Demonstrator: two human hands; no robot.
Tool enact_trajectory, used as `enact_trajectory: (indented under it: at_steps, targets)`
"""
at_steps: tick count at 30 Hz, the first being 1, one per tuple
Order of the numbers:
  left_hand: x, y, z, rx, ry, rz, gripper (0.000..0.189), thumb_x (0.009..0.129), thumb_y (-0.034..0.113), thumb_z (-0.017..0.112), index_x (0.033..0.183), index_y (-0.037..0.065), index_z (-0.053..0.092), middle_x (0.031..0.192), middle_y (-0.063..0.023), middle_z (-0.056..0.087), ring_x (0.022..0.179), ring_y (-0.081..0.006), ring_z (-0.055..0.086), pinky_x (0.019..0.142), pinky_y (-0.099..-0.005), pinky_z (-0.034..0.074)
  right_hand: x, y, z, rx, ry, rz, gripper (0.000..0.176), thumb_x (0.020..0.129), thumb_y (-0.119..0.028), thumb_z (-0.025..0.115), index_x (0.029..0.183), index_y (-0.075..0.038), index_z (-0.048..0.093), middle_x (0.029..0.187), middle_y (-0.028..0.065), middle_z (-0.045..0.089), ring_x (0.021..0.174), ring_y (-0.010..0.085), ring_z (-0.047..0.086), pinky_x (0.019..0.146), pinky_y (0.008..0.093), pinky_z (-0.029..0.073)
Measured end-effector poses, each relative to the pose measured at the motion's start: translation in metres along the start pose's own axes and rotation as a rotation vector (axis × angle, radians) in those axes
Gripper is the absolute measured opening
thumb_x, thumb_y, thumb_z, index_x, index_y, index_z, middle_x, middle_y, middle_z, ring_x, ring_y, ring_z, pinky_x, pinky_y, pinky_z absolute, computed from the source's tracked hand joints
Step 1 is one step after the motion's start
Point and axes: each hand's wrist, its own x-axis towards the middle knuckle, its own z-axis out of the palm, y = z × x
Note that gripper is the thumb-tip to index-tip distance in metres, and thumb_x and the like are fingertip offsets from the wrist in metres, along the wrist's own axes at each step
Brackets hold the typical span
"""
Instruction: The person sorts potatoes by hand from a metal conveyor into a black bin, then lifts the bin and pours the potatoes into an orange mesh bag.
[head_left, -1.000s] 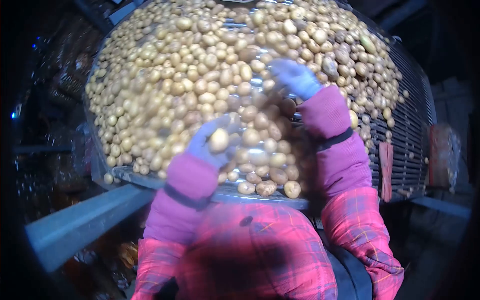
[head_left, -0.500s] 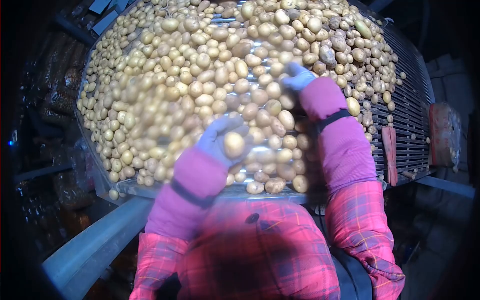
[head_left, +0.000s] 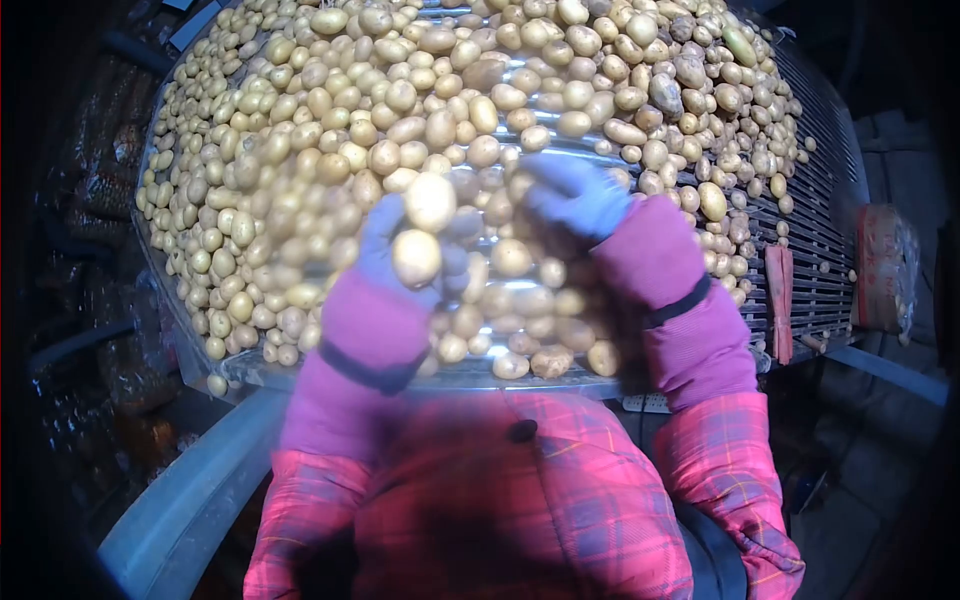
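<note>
Our left hand (head_left: 385, 245), toward ten o'clock, is half-curled and cradles two pale potatoes (head_left: 416, 258), one just beyond the other. Our right hand (head_left: 575, 195), toward one o'clock, has its fingers bent close over the heap; it is blurred, and we cannot tell whether it grips anything. Around both, loose potatoes (head_left: 400, 95) cover the slatted counter (head_left: 830, 250) from eight o'clock through twelve to nearly three. At three o'clock we see a red strip (head_left: 779, 305), with a red package (head_left: 880, 270) beyond it, and at eight a metal beam (head_left: 205, 490)
</note>
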Motion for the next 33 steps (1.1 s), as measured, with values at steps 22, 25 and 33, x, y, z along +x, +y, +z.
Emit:
enact_trajectory:
  at_steps: [22,25,33]
  targets:
    - [-0.026,-0.007,-0.008,-0.174,-0.348,0.000,0.067,0.086,0.054,0.041,0.138,0.013,0.033,0.145,-0.0179,0.025,0.132,-0.0367,0.027,0.100,-0.0589,0.031,-0.006,0.010,-0.015,-0.677,0.020,-0.035,0.037,0.085,-0.035,0.050,0.113,-0.011,0.058,0.106,0.0145,0.062,0.097,0.0338,0.058,0.086,0.0419,0.045]
    - [-0.032,-0.011,-0.001,0.433,-0.398,0.320,0.050,0.095,0.037,0.034,0.136,0.009,0.030,0.142,-0.0182,0.031,0.131,-0.0313,0.031,0.103,-0.0485,0.034,0.009,0.005,-0.017,-0.492,-0.023,0.375,0.038,0.081,-0.038,0.054,0.107,-0.011,0.060,0.106,0.0172,0.059,0.103,0.0328,0.055,0.087,0.0409,0.043]
    - [-0.052,-0.008,0.007,1.355,-0.216,0.732,0.045,0.094,0.044,0.033,0.123,0.014,0.050,0.114,-0.0106,0.058,0.113,-0.0296,0.050,0.088,-0.0418,0.046,-0.004,-0.032,-0.030,0.466,-0.126,0.195,0.042,0.082,-0.032,0.062,0.113,-0.004,0.055,0.101,0.0102,0.061,0.089,0.0173,0.058,0.081,0.0305,0.046]
